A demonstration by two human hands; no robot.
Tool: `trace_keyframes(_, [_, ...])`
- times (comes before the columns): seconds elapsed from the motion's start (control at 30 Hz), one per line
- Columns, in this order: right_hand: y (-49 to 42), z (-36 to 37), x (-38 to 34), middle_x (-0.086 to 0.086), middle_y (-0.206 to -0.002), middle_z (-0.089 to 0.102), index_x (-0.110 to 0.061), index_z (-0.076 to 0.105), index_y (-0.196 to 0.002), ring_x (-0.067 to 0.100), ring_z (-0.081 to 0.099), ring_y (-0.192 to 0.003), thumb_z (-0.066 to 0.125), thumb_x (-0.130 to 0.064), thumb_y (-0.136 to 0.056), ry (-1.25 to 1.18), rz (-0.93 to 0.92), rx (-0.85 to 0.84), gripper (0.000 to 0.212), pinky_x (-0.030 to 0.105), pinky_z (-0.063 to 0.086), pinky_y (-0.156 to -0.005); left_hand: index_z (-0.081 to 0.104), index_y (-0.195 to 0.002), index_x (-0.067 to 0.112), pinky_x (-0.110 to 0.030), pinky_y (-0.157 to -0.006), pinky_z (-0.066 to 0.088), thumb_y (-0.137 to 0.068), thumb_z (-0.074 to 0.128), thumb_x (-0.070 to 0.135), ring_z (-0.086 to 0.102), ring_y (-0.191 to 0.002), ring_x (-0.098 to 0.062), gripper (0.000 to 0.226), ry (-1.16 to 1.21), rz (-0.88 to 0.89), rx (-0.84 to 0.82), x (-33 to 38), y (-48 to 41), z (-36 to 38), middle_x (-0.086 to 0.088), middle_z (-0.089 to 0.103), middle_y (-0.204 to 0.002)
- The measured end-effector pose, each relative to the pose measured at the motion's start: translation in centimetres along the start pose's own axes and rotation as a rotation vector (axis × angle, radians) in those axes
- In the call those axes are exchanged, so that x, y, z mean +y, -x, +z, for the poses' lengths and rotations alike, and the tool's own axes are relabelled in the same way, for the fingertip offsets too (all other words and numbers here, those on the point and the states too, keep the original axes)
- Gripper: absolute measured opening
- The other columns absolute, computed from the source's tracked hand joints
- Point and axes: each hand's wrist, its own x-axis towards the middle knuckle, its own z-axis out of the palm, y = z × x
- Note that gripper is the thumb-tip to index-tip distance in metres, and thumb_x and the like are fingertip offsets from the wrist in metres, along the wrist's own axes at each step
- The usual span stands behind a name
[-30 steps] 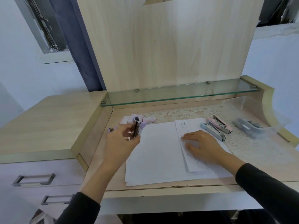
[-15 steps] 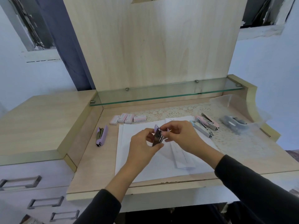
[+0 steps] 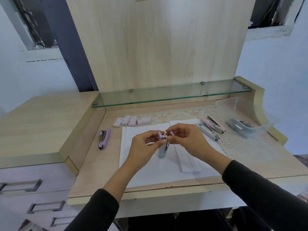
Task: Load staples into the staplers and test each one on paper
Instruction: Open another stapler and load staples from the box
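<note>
Both hands have come together over the paper since a second ago, when the left one was up by the staple boxes with the stapler and the right lay flat on the folded sheet. Now the left hand [image 3: 143, 144] pinches the lilac top end of the stapler [image 3: 164, 150] between curled fingers and thumb. The right hand [image 3: 186, 139], fingers likewise curled, pinches the same upper end from the other side. The stapler hangs nearly upright between them, its pale body pointing down, above the middle of the stack of white paper [image 3: 150, 172]. I cannot tell whether its lower tip touches the paper.

One folded sheet [image 3: 188, 159] lies on the right part of the stack. Four staple boxes [image 3: 131, 121] sit in a row just beyond the paper's far left corner. One lilac stapler [image 3: 104, 138] lies on the bare counter [image 3: 93, 164] left of the stack. Two more lie side by side to the right, a pale blue stapler [image 3: 207, 131] and a pink stapler [image 3: 215, 125], on the lace mat [image 3: 241, 145]. Farther right, a clear plastic tub [image 3: 233, 101] holds dark staplers [image 3: 240, 126]; their number I cannot make out. A glass shelf [image 3: 166, 95] runs along the back.
</note>
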Motion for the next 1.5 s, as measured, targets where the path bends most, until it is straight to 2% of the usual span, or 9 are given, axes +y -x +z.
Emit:
trace_keyframes(0.23, [-0.2,0.3,0.0,0.014,-0.085,0.071,-0.006,0.067,-0.087,0.022,0.07,-0.078,0.069,-0.002,-0.075,0.084,-0.016,0.004,0.013,0.028,0.057,-0.078,0.059,-0.09,0.002,-0.006,-0.068,0.046,-0.081,0.063,-0.004,0.064,-0.073,0.006,0.012,-0.001,0.009,0.008,-0.5,0.0,0.3,0.003,0.065,-0.084])
trace_keyframes(0.47, [-0.3,0.4,-0.1,0.012,-0.083,0.07,-0.007,0.065,-0.086,0.02,0.069,-0.076,0.068,-0.003,-0.077,0.151,-0.035,0.008,0.011,0.021,0.057,-0.075,0.056,-0.094,-0.001,-0.006,-0.069,0.047,-0.084,0.06,-0.004,0.063,-0.074,0.008,0.011,-0.069,0.034,-0.018,-0.9,-0.3,0.4,0.002,0.064,-0.083])
trace_keyframes(0.67, [-0.2,0.5,-0.2,0.01,-0.081,0.07,-0.01,0.064,-0.084,0.021,0.069,-0.076,0.067,-0.003,-0.078,0.16,-0.033,0.008,0.01,0.023,0.057,-0.076,0.055,-0.094,-0.003,-0.007,-0.069,0.047,-0.085,0.059,-0.004,0.063,-0.074,0.007,0.01,-0.09,0.05,-0.018,-1.1,-0.4,0.4,0.001,0.064,-0.083])
trace_keyframes(0.87, [-0.1,0.5,-0.3,0.014,-0.083,0.071,-0.009,0.064,-0.084,0.024,0.069,-0.076,0.067,-0.005,-0.078,0.178,-0.029,0.007,0.008,0.031,0.057,-0.077,0.054,-0.09,0.004,-0.012,-0.073,0.05,-0.085,0.058,-0.003,0.064,-0.076,0.003,0.01,-0.1,0.06,-0.02,-1.3,-0.4,0.3,-0.008,0.067,-0.088])
trace_keyframes(1.07, [-0.1,0.5,-0.4,0.013,-0.082,0.07,-0.008,0.064,-0.084,0.024,0.069,-0.076,0.066,-0.004,-0.079,0.184,-0.022,-0.005,0.007,0.029,0.057,-0.076,0.052,-0.088,0.009,-0.013,-0.074,0.051,-0.086,0.057,-0.002,0.064,-0.078,0.002,0.012,-0.104,0.069,-0.025,-1.3,-0.4,0.2,-0.008,0.066,-0.089])
trace_keyframes(1.17, [-0.1,0.1,0.0,0.015,-0.084,0.069,-0.008,0.063,-0.084,0.02,0.068,-0.075,0.062,-0.002,-0.081,0.122,0.008,-0.014,0.007,0.025,0.057,-0.074,0.048,-0.084,0.02,-0.023,-0.081,0.052,-0.088,0.055,0.001,0.066,-0.09,-0.012,0.02,-0.057,0.059,-0.027,-1.4,0.0,0.1,-0.011,0.067,-0.096])
trace_keyframes(1.27, [-0.1,-0.1,0.2,0.013,-0.083,0.07,-0.011,0.062,-0.082,0.02,0.069,-0.077,0.064,-0.002,-0.08,0.138,0.003,-0.023,0.009,0.027,0.057,-0.075,0.047,-0.084,0.023,-0.024,-0.082,0.051,-0.089,0.054,0.001,0.066,-0.094,-0.016,0.023,-0.044,0.062,-0.026,-1.5,0.2,0.0,-0.01,0.067,-0.098])
trace_keyframes(1.33, [-0.1,-0.1,0.2,0.013,-0.084,0.07,-0.013,0.062,-0.082,0.021,0.07,-0.077,0.065,-0.003,-0.079,0.108,0.009,-0.022,0.011,0.028,0.057,-0.076,0.048,-0.086,0.022,-0.022,-0.084,0.051,-0.089,0.053,0.001,0.065,-0.096,-0.015,0.022,-0.033,0.056,-0.028,-1.6,0.2,0.0,-0.009,0.067,-0.1])
trace_keyframes(1.5, [0.2,-0.4,0.5,0.012,-0.086,0.07,-0.017,0.061,-0.078,0.018,0.069,-0.078,0.068,-0.001,-0.076,0.104,-0.007,-0.031,0.017,0.024,0.056,-0.075,0.05,-0.09,0.02,-0.012,-0.083,0.047,-0.09,0.05,-0.004,0.062,-0.099,0.0,0.024,0.031,0.072,-0.058,-1.3,0.5,-0.4,0.009,0.065,-0.102])
